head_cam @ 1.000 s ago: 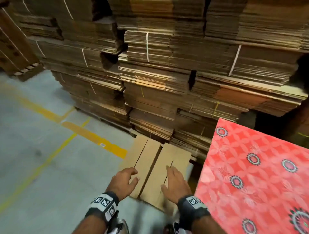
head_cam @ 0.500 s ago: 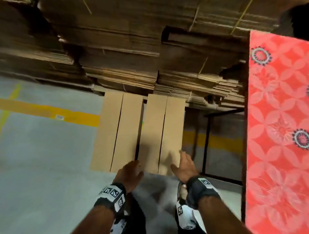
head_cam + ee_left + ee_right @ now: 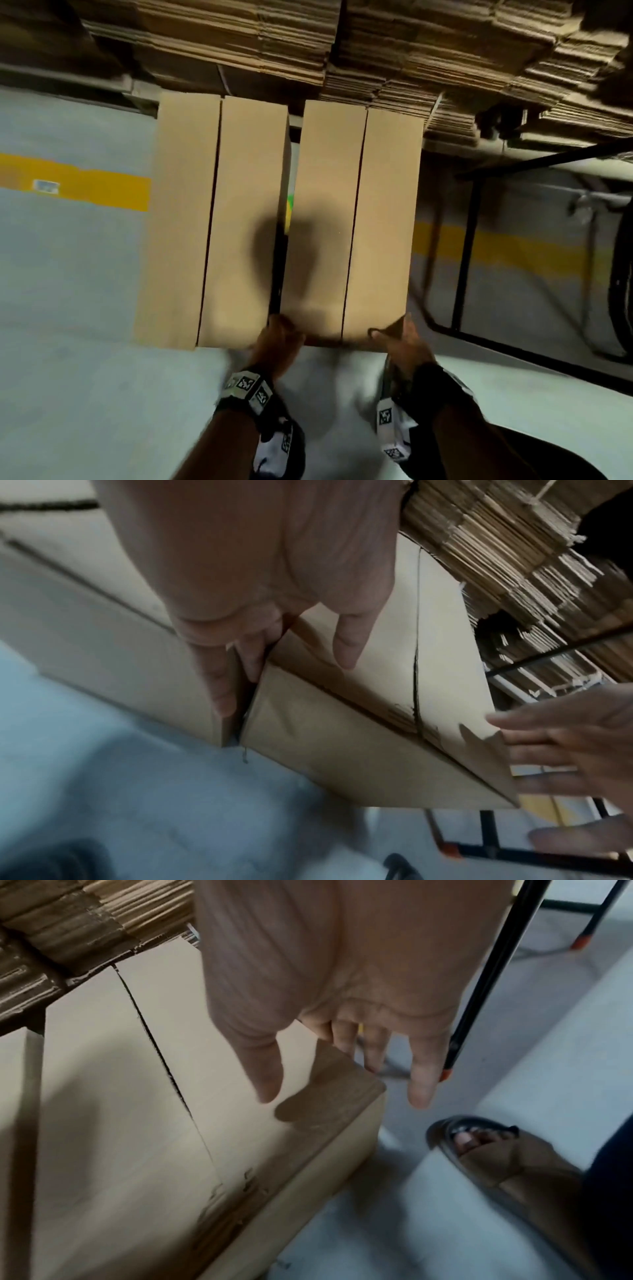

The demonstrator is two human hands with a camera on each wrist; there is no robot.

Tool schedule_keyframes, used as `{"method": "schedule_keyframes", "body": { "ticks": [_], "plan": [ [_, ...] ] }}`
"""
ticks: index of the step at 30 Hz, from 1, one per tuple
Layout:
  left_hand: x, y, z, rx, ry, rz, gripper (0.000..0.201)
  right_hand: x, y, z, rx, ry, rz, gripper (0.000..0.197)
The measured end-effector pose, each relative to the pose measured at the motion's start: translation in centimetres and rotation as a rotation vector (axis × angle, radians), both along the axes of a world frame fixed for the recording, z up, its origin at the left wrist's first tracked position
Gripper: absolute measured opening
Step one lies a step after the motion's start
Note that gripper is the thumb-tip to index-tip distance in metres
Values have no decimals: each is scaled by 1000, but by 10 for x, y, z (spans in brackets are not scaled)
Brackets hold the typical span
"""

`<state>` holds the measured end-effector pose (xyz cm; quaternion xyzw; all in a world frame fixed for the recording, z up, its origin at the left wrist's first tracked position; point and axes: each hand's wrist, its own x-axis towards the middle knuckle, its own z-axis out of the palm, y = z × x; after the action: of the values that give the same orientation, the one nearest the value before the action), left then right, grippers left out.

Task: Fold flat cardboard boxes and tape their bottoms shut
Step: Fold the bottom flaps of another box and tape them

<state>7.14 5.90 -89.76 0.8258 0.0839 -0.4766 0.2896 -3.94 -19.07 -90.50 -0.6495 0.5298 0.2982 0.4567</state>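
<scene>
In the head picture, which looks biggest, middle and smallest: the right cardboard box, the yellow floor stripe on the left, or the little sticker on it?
1. Right box, biggest.
2. Yellow stripe.
3. Sticker, smallest.
The box is nearer the camera, so it may look bigger than it really is.

The two stacks of flat rectangular cardboard boxes [image 3: 352,219] were pale tan, each split by a dark lengthwise seam. Behind the stacks, the piled bundles of corrugated cardboard [image 3: 394,51] were a darker brown, striped by their layered edges. Left of the stacks, the smooth concrete floor [image 3: 68,342] was light grey with a broad yellow painted band [image 3: 102,188] across it. Right of the stacks stood a thin black metal frame [image 3: 462,253], its feet tipped orange in the right wrist view. The wrist straps [image 3: 248,389] nearest the stacks were black with white square-patterned tags.
</scene>
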Motion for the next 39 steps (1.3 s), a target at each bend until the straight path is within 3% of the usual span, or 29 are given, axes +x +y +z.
{"method": "schedule_keyframes", "body": {
  "ticks": [2,4,6,9,11,14,16,18,20,26,30,35,39],
  "plan": [
    [-9,9,-11,-7,-64,65,19,-6,4,-21,50,-70,-5,111],
    [-12,25,-11,-20,-123,118,22,11,23,-2,68,-105,47,92],
    [-7,43,-6,-4,-121,171,42,30,42,21,95,-121,94,89],
    [5,64,9,-25,-112,222,62,44,62,38,162,-166,79,55],
    [8,66,18,-53,-124,248,56,45,68,49,142,-224,-2,51],
    [2,63,47,-157,-174,370,45,47,76,89,88,-334,-212,75],
    [3,52,98,-258,-190,470,54,47,75,126,67,-400,-272,81],
    [5,44,156,-378,-194,630,63,46,71,170,57,-427,-278,69],
    [8,42,215,-435,-223,714,65,46,72,223,40,-439,-259,70],
    [1,68,396,-561,-348,654,60,35,90,399,-4,-579,-224,86],
    [-14,84,514,-606,-442,738,61,32,94,514,-14,-723,-127,87],
    [-39,101,600,-641,-518,849,57,30,100,603,23,-872,-52,79],
    [-62,96,637,-730,-604,859,31,17,93,637,26,-948,3,86]
  ]
}}
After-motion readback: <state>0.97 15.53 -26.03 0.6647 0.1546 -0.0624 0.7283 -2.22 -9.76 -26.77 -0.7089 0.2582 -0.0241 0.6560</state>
